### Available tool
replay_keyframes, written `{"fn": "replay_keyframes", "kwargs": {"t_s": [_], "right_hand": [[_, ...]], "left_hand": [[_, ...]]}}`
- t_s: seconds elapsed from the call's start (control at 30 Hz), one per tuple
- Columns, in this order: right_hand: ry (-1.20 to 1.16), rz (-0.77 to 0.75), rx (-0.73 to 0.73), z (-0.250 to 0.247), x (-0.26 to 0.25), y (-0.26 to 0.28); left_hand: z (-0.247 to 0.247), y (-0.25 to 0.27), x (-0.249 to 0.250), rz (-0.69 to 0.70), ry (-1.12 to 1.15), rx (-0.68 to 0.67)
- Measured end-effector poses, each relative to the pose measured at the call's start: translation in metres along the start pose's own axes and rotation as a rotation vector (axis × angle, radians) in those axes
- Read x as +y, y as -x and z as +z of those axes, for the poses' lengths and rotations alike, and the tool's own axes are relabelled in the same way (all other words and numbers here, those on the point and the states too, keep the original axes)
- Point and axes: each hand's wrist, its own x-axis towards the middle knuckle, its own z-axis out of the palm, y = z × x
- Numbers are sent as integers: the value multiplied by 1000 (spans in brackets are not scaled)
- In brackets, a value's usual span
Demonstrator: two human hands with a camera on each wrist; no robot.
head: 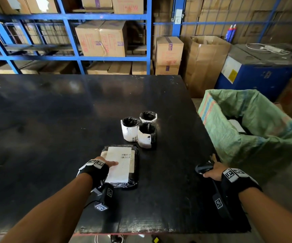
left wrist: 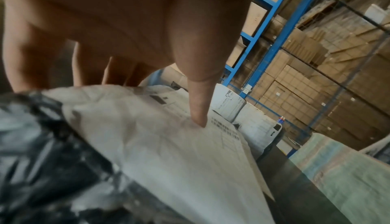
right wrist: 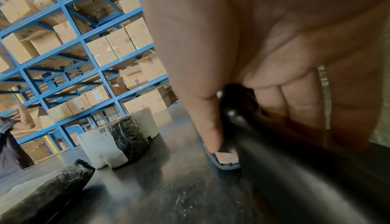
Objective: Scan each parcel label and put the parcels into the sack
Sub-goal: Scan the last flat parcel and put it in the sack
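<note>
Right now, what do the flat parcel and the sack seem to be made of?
Flat parcel: black plastic film, glossy, judging by its shiny wrinkles; a matte white paper label lies on top. Sack: woven plastic, probably, pale green and dull; a fine weave shows and it folds stiffly.

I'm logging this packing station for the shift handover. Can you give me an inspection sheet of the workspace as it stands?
Surface: black scuffed table.
Job's things: flat black-wrapped parcel with white label; three round black-wrapped parcels standing behind it; green woven sack, open, off the table's right edge, something white inside; black handheld scanner.
Clutter: nothing seen.
Hands: left hand rests on the flat parcel's label; right hand grips the scanner.
Cables: white cable on the blue cabinet.
Surroundings: blue racking with cardboard cartons.
</note>
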Motion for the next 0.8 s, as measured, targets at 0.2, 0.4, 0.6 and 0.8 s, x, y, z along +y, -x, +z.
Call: {"fn": "replay_keyframes", "kwargs": {"t_s": [0.2,0.4,0.6,0.8], "right_hand": [[-65,43,-4,6,4,-8],[-274,114,8,15,8,-1],[-511,119,-6,33,13,-6],[-730,43,19,18,-26,19]], "left_hand": [[-1,5,3,-124,128,-20],[-1,11,-6,-86,332,-79],[8,8,-16,-65,511,-96],[6,18,3,3,558,-49]]}}
